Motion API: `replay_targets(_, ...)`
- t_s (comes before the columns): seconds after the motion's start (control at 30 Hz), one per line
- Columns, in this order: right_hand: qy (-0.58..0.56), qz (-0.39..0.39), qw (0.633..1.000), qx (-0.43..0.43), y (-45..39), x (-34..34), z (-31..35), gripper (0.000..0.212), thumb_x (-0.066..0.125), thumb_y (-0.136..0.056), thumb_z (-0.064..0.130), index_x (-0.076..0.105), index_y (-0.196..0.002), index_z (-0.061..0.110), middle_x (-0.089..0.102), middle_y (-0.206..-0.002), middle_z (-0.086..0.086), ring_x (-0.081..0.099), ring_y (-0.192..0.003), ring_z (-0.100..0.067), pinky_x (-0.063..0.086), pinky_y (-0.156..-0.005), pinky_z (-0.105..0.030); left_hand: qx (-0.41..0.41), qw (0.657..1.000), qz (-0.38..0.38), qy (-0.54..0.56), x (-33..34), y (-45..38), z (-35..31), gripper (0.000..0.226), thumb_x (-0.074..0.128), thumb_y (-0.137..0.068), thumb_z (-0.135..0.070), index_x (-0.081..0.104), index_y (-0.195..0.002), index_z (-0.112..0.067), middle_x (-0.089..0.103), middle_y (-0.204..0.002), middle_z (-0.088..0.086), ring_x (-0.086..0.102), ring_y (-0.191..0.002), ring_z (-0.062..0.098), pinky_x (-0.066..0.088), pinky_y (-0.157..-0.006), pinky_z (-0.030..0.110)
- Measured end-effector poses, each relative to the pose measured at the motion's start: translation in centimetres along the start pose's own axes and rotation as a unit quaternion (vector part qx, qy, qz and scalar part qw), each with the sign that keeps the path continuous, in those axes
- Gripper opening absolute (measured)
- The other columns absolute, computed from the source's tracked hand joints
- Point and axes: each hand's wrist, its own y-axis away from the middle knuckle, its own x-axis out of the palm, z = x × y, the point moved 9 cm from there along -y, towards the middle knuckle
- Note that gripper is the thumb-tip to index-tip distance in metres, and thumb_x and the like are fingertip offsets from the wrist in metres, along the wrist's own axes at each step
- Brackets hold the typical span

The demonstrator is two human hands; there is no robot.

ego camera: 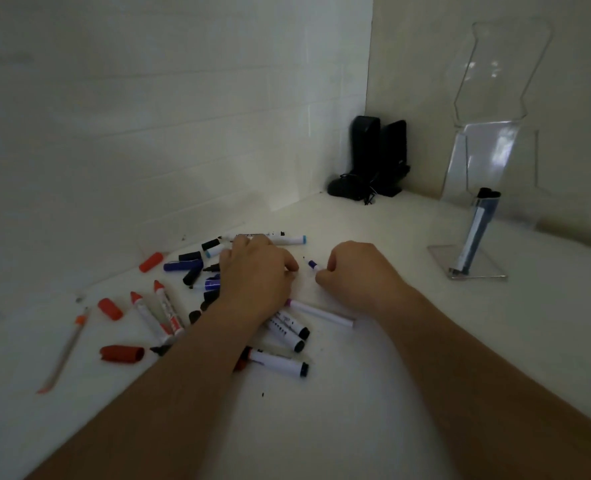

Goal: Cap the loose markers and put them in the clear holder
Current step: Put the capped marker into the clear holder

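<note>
Right hand (351, 268) curled, pinching a purple-tipped marker (312, 264). Left hand (256, 271) lies fingers-down on the loose markers (283, 327) — grip unclear. Clear holder (474, 261) well right on tabletop (373, 375), dark markers inside.

Bare forearms, left hand (256, 271), right hand (356, 268); sleeveless.

A white bench (373, 393) meets a pale tiled wall (183, 116) at the corner, where two black stands (379, 157) sit upright side by side with a dark cord (368, 195) bunched at their base, touching the bench.
</note>
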Motion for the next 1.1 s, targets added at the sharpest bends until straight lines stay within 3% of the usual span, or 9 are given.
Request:
replay_targets(0.1,-0.05,0.002,0.999,-0.015,0.3,-0.5,0.0,0.029,0.06,-0.093,0.034,0.061,-0.075,0.012,0.056,-0.068,-0.002,0.051,-0.061,-0.018,0.039,-0.053,-0.029,0.009,0.999,-0.032,0.023,-0.9,0.0,-0.3,0.019,0.058,-0.095,-0.04,0.07,-0.109,-0.044,0.06,-0.125,-0.008,0.045,-0.119,0.023,0.037,-0.098,0.043)
replay_targets(0.2,-0.13,0.008,0.991,-0.031,0.5,-1.1,-0.4,0.018,0.056,-0.098,0.031,0.065,-0.097,0.015,0.073,-0.09,0.0,0.065,-0.08,-0.017,0.055,-0.071,-0.034,0.003,0.987,-0.085,0.135,-2.4,0.5,0.5,0.015,0.054,-0.099,-0.033,0.066,-0.103,-0.04,0.068,-0.102,-0.011,0.057,-0.102,0.019,0.045,-0.085,0.037)
replay_targets(0.3,-0.224,0.008,0.973,-0.06,0.8,-1.3,-0.4,0.011,0.05,-0.105,0.028,0.059,-0.11,0.027,0.071,-0.092,0.005,0.067,-0.08,-0.016,0.055,-0.069,-0.033,-0.051,0.947,-0.069,0.31,-2.5,1.1,2.3,0.009,0.055,-0.1,-0.03,0.062,-0.102,-0.035,0.065,-0.088,-0.013,0.061,-0.081,0.002,0.045,-0.064,0.019)
replay_targets(0.37,-0.227,-0.014,0.97,-0.083,0.9,-1.7,0.0,0.013,0.048,-0.106,0.025,0.059,-0.111,0.031,0.066,-0.091,0.004,0.066,-0.079,-0.02,0.055,-0.069,-0.037,-0.081,0.933,-0.085,0.341,-2.9,1.5,3.6,0.009,0.063,-0.096,-0.029,0.066,-0.103,-0.034,0.065,-0.089,-0.018,0.059,-0.081,-0.006,0.039,-0.066,0.011)
replay_targets(0.53,-0.192,-0.08,0.972,-0.109,1.1,-2.6,0.6,0.017,0.054,-0.104,0.018,0.065,-0.106,0.031,0.061,-0.089,0.01,0.053,-0.073,-0.005,0.04,-0.063,-0.018,-0.092,0.929,-0.091,0.347,-2.9,1.5,4.9,0.013,0.075,-0.087,-0.026,0.071,-0.097,-0.033,0.066,-0.085,-0.021,0.061,-0.083,-0.007,0.047,-0.082,0.018)
replay_targets(0.6,-0.185,-0.085,0.973,-0.111,1.1,-2.6,0.7,0.017,0.055,-0.103,0.018,0.065,-0.105,0.032,0.061,-0.089,0.01,0.054,-0.075,-0.005,0.041,-0.064,-0.015,-0.086,0.929,-0.088,0.349,-2.6,1.4,4.7,0.012,0.077,-0.086,-0.025,0.072,-0.095,-0.032,0.069,-0.086,-0.019,0.063,-0.083,-0.006,0.05,-0.084,0.021)
replay_targets(0.8,-0.184,-0.065,0.973,-0.122,1.1,-2.1,0.9,0.018,0.057,-0.102,0.017,0.066,-0.103,0.032,0.063,-0.091,0.009,0.057,-0.079,-0.008,0.042,-0.065,-0.021,-0.069,0.925,-0.098,0.36,-2.6,1.3,4.2,0.008,0.076,-0.087,-0.028,0.074,-0.095,-0.029,0.072,-0.085,-0.018,0.065,-0.08,-0.005,0.05,-0.077,0.015)
replay_targets(0.97,-0.165,-0.056,0.978,-0.119,1.2,-1.8,1.0,0.019,0.057,-0.103,0.018,0.066,-0.106,0.034,0.064,-0.096,0.009,0.059,-0.087,-0.009,0.042,-0.069,-0.015,-0.068,0.93,-0.086,0.35,-2.5,1.4,4.0,0.013,0.074,-0.088,-0.021,0.075,-0.096,-0.031,0.071,-0.085,-0.017,0.064,-0.079,-0.004,0.045,-0.072,0.011)
replay_targets(1.1,-0.154,-0.057,0.979,-0.122,1.4,-1.9,1.1,0.018,0.058,-0.103,0.019,0.068,-0.11,0.033,0.063,-0.098,0.009,0.059,-0.091,-0.011,0.043,-0.075,-0.023,-0.07,0.933,-0.071,0.347,-2.2,1.3,3.9,0.018,0.072,-0.09,-0.017,0.074,-0.096,-0.033,0.068,-0.085,-0.018,0.063,-0.08,0.0,0.045,-0.074,0.011)
